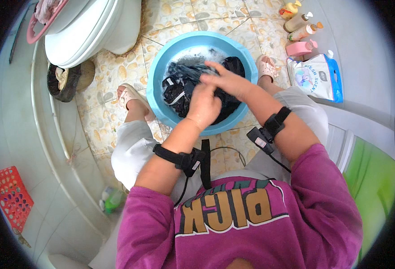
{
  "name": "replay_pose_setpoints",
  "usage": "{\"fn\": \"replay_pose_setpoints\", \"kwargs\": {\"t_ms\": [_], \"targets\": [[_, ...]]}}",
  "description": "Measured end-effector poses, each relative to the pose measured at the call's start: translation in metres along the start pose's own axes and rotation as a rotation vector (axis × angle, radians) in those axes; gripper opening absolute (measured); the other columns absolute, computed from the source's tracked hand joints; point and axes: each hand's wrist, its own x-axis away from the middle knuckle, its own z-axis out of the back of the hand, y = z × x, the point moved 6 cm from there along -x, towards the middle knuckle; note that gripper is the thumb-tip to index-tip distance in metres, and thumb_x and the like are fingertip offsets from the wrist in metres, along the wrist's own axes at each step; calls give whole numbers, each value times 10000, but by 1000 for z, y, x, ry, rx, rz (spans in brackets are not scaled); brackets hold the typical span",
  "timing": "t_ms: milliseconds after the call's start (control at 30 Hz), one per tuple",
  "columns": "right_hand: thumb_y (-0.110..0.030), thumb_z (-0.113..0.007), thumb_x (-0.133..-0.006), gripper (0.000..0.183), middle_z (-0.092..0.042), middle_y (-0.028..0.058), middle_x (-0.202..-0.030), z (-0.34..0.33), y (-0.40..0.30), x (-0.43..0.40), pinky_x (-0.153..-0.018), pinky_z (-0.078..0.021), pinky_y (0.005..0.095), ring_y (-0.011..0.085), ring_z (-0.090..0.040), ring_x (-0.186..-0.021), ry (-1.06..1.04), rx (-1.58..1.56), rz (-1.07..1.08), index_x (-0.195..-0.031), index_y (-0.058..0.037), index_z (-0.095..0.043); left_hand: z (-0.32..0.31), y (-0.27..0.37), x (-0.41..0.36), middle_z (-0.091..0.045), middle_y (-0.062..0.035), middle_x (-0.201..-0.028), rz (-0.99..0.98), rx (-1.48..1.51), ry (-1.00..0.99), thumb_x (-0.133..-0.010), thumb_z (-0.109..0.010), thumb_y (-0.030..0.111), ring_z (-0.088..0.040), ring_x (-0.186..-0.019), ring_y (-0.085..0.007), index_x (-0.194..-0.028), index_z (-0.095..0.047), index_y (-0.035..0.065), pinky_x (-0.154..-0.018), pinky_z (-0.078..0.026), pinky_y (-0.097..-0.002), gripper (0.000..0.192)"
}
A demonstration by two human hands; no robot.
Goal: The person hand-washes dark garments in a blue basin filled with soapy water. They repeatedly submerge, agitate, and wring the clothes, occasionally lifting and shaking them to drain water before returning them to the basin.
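A round light-blue plastic basin [154, 97] sits on the floor between my feet, holding soapy water [197, 52] and a heap of wet dark clothes [229, 104]. White trim [177, 98] shows on one black piece. My left hand [204, 105] is curled into a fist over the heap, with dark cloth around it. My right hand [229, 82] meets it at the knuckles, its fingers partly spread and blurred. Blue-grey wet cloth [192, 71] lies right by the right fingers; whether they pinch it is unclear. Black straps with small devices circle both forearms.
A white toilet [83, 30] stands at upper left, beside a lined waste bin [64, 84]. Along the right wall are several pump bottles [300, 48] and a white-and-blue detergent bag [315, 77]. A red perforated basket [12, 198] is at far left. A cable [229, 148] loops near my lap.
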Motion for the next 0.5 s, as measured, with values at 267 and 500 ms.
{"fn": "replay_pose_setpoints", "kwargs": {"t_ms": [267,500], "targets": [[-88,-505,-804,287,-600,83,-921,-15,-15,11,-748,-444,266,134,-545,-828,279,182,-5,-1079,-46,-575,-23,-71,26,-418,-168,-1199,1014,1130,98,-876,-486,391,-460,-1071,-295,-1118,-468,-24,-866,-427,-382,481],[-331,-424,-891,343,-580,217,-832,-71,-54,37,-691,-445,454,401,-556,-807,103,779,252,-816,-19,-548,-19,-67,18,-596,-129,-873,981,1344,241,-896,-438,291,-589,-690,-276,-973,-534,58,-618,-494,-434,264]]}}
